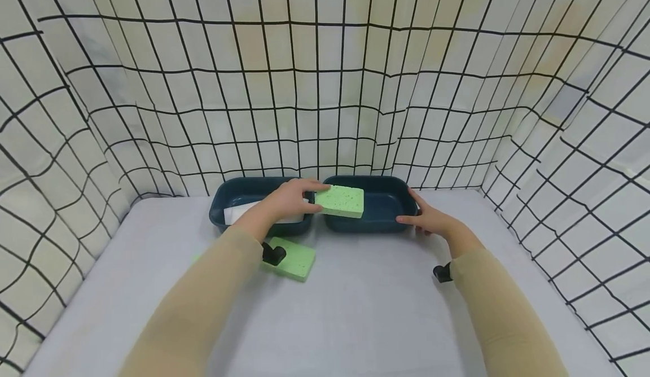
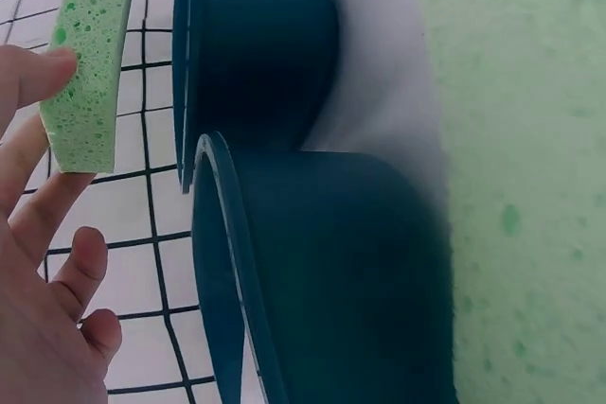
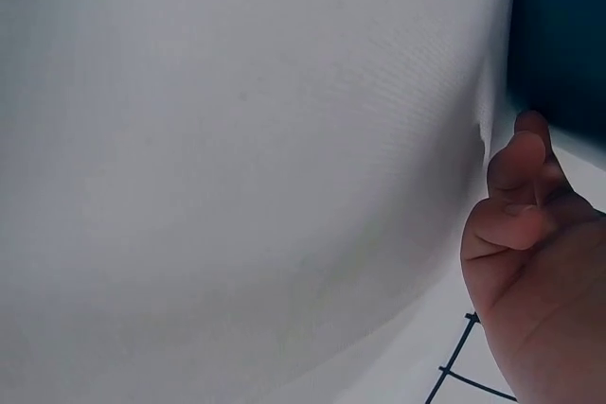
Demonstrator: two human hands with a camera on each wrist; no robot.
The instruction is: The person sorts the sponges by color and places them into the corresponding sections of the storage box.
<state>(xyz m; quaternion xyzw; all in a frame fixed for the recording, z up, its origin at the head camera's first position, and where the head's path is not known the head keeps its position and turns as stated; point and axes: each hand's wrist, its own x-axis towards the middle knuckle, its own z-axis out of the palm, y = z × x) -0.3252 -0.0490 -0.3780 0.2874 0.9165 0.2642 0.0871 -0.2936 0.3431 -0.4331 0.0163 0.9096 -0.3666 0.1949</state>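
Note:
My left hand (image 1: 291, 199) pinches a light green sponge (image 1: 345, 202) between thumb and fingers, over the left part of the right-hand dark blue tub (image 1: 373, 227). In the left wrist view, the pinched sponge (image 2: 90, 73) stands beyond the tub rims, with the thumb on its near face. My right hand (image 1: 431, 219) grips the right end of that same tub, thumb at the front rim and a finger along the end. Seen from the right wrist, curled fingers lie against the tub's dark blue wall (image 3: 568, 35).
A second dark blue tub (image 1: 220, 196) stands close on the left, holding a white item (image 1: 235, 213). Another green sponge (image 1: 297, 261) lies on the white table (image 1: 355, 309) by my left forearm, which partly covers it. Black netting (image 1: 317, 106) encloses the back and sides.

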